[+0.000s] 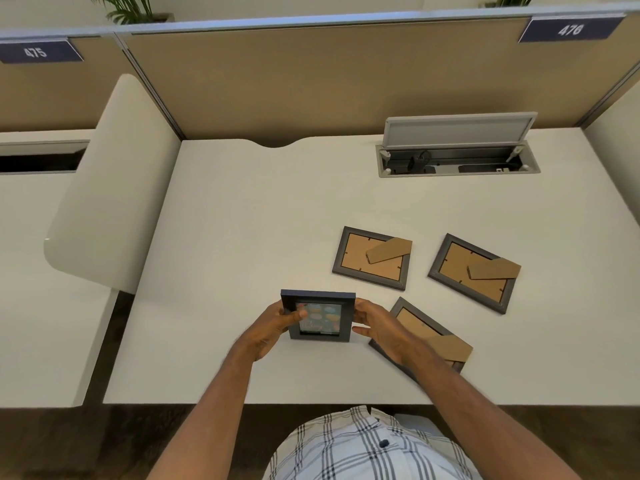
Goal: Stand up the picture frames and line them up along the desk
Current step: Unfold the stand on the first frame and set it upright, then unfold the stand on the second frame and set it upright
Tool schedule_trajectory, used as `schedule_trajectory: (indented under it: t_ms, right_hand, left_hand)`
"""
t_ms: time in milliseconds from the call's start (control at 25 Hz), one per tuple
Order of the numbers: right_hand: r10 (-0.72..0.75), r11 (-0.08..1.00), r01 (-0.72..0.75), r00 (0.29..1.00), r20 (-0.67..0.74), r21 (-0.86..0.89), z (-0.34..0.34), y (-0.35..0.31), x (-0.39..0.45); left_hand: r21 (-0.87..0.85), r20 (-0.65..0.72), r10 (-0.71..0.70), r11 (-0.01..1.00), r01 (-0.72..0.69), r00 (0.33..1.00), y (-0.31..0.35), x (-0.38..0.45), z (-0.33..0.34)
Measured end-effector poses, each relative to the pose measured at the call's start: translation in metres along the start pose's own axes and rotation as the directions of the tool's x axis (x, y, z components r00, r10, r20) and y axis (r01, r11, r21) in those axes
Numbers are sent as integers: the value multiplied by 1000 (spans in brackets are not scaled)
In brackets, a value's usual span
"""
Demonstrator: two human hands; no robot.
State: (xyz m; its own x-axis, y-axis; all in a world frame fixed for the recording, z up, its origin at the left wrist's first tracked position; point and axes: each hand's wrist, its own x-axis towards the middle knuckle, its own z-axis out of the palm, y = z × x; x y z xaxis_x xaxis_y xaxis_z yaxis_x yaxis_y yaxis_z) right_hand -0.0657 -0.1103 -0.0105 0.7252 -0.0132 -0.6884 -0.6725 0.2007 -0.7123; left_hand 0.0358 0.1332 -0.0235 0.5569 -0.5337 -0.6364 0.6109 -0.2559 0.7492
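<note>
A dark picture frame [318, 315] with a colourful picture facing me is held upright near the front middle of the white desk [259, 220]. My left hand [277, 323] grips its left edge, thumb on the front. My right hand [375, 329] touches its right edge, fingers behind it. Three more dark frames lie face down with brown cardboard backs and stands showing: one [372, 258] behind my right hand, one [474, 273] further right, one [433, 337] partly under my right wrist.
An open cable hatch [457, 157] with a raised grey lid sits at the desk's back right. A tan partition wall [311, 81] runs along the back. A rounded white divider panel [114, 188] borders the desk's left side.
</note>
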Motion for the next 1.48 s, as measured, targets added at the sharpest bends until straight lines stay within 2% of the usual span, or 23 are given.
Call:
schedule_trajectory:
  t_ms: [360, 560, 680, 840, 960, 1040, 1160, 1280, 1360, 1480]
  right_hand:
    - [-8, 1000, 8, 1000, -4, 7, -1, 1, -2]
    - [-68, 998, 68, 996, -49, 5, -14, 7, -6]
    - [-119, 993, 114, 977, -177, -39, -26, 11, -13]
    - [-233, 964, 154, 882, -409, -216, -55, 19, -29]
    - [-304, 908, 84, 806, -507, -411, -79, 33, -42]
    - [-320, 872, 33, 794, -516, -489, -91, 45, -50]
    - [-351, 776, -39, 802, -483, -629, -104, 63, -60]
    - [-334, 557, -173, 849, -410, -812, -111, 75, -66]
    - [-284, 469, -231, 875, -393, -853, -115, 82, -68]
    - [-229, 444, -252, 896, -381, -860, -116, 94, -69]
  left_hand:
    - [-64, -40, 39, 997, -42, 998, -1, -3, 3]
    - [-5, -110, 45, 999, -45, 993, -5, -8, 4]
    - [88, -226, 20, 996, 0, 974, -16, -12, 1]
    - [256, -401, -24, 957, 137, 916, -40, -20, 0]
    - [256, -505, -67, 940, 224, 861, -50, -25, 11]
    - [253, -506, -138, 920, 299, 851, -52, -32, 24]
    - [296, -376, -217, 893, 339, 901, -53, -42, 55]
    - [335, -225, -219, 897, 287, 949, -54, -43, 103]
    - [373, -161, -222, 889, 268, 962, -56, -32, 141]
    - [357, -251, -147, 905, 232, 957, -55, -8, 189]
